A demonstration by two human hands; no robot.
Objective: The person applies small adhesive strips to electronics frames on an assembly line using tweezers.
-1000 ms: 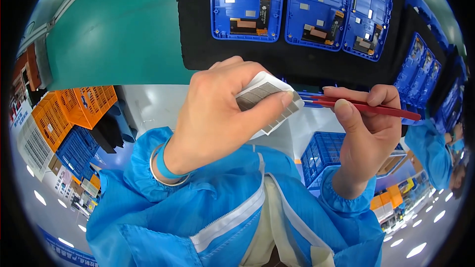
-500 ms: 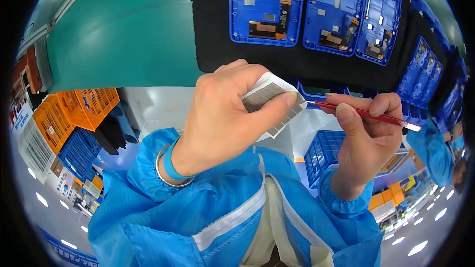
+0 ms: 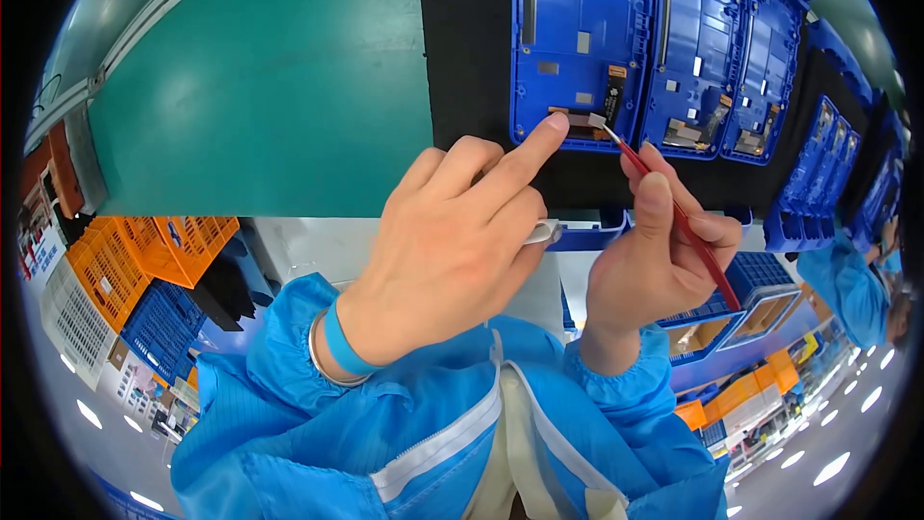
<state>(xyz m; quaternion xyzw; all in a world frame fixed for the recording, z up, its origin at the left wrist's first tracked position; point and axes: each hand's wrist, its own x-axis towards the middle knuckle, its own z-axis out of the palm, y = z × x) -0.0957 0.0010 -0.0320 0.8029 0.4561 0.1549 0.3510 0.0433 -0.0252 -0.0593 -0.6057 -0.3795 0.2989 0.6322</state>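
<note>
Red tweezers are pinched in my right hand. Their pale tips meet a small grey pad at the lower part of the nearest blue plastic housing, beside a black-and-copper flex strip. My left hand stretches its index finger to the housing's lower edge, with the fingertip at the copper-coloured part left of the pad. Its other fingers are curled around a white-backed sheet of grey pads, of which only a folded end shows. Whether the tweezers still grip the pad, I cannot tell.
Two more blue housings lie to the right on the black mat, with others farther right. A green tabletop spreads left. Orange crates and a blue crate stand low left. Another person's blue sleeve shows far right.
Both hands have moved from the sheet toward the nearest housing. The tweezers now point at its lower part. My left index finger has stretched out, and the sheet has slipped down into the curled fingers.
</note>
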